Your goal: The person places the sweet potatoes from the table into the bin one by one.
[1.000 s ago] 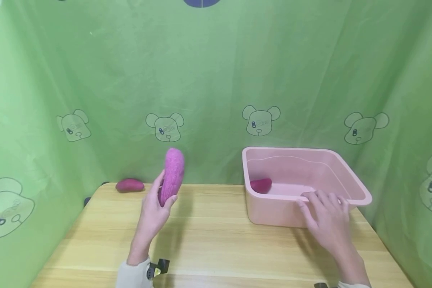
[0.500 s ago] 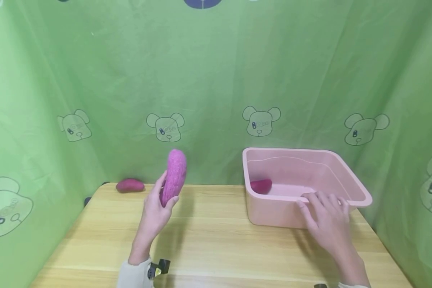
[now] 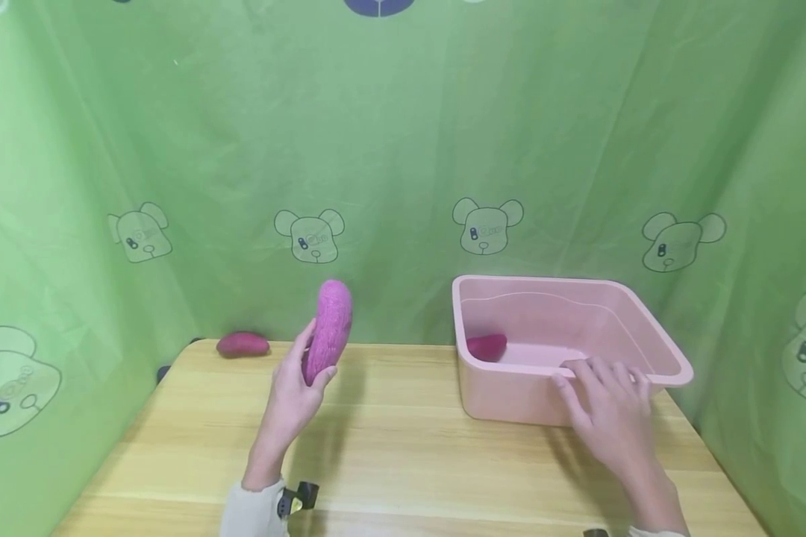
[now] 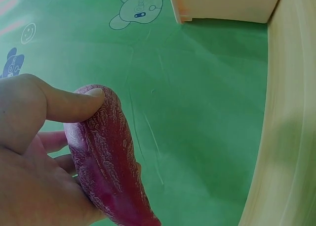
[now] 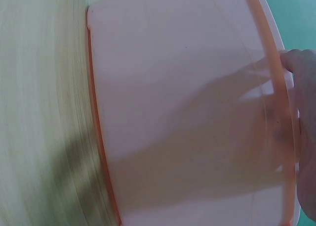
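My left hand holds a long purple sweet potato upright above the table, thumb on one side and fingers on the other. Up close in the left wrist view, the sweet potato has rough, pale-streaked skin, and the thumb of the left hand presses near one end. At the right, my right hand grips the front rim of a pink plastic bin, fingers over the edge and thumb outside. Inside the bin lies a dark pink sweet potato, partly hidden by the wall.
Another dark pink sweet potato lies at the back left edge of the wooden table. A green curtain with bear-head prints hangs behind the table and along both sides.
My left hand has drifted slightly to the right with the sweet potato. The right hand, the bin and the other sweet potatoes stay where they were.
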The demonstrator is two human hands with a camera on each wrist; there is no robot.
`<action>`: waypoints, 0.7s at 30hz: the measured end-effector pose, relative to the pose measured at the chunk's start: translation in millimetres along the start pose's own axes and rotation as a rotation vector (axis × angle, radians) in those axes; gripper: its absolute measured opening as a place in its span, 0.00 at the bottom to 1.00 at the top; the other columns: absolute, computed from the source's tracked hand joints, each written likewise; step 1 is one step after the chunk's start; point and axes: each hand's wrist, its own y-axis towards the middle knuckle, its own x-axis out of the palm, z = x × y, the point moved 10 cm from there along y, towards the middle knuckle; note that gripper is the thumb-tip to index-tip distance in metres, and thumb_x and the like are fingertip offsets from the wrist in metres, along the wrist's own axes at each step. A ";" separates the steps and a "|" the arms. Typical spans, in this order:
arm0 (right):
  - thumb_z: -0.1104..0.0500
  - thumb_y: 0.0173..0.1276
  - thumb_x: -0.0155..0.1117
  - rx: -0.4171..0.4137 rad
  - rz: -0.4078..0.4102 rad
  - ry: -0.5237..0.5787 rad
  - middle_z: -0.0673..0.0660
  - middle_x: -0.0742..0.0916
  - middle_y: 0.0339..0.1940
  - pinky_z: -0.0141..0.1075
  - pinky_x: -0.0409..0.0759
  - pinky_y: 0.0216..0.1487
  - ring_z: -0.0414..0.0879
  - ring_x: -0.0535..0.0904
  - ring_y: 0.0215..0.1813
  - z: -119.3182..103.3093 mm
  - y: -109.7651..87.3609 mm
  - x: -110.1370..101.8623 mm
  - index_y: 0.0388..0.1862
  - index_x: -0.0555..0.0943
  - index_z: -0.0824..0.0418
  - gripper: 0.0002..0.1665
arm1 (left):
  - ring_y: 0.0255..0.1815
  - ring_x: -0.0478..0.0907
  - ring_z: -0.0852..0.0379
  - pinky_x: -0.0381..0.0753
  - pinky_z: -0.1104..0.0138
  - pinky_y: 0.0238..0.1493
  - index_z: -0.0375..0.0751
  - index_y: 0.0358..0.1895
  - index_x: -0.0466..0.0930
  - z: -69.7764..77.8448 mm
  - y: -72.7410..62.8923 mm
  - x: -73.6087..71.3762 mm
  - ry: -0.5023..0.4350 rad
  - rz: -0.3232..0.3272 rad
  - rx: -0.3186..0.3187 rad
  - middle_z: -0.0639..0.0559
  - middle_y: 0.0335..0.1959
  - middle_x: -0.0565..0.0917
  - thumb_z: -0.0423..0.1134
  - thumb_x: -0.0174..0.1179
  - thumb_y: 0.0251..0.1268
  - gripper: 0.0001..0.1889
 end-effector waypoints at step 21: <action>0.47 0.77 0.59 0.004 -0.009 0.003 0.61 0.83 0.50 0.72 0.56 0.66 0.63 0.73 0.53 0.7 0.2 1.6 0.53 0.81 0.56 0.16 | 0.66 0.74 0.32 0.74 0.40 0.66 0.40 0.80 0.58 2.7 -1.4 10.2 0.007 -0.017 0.009 0.29 0.68 0.73 0.22 0.67 0.62 0.44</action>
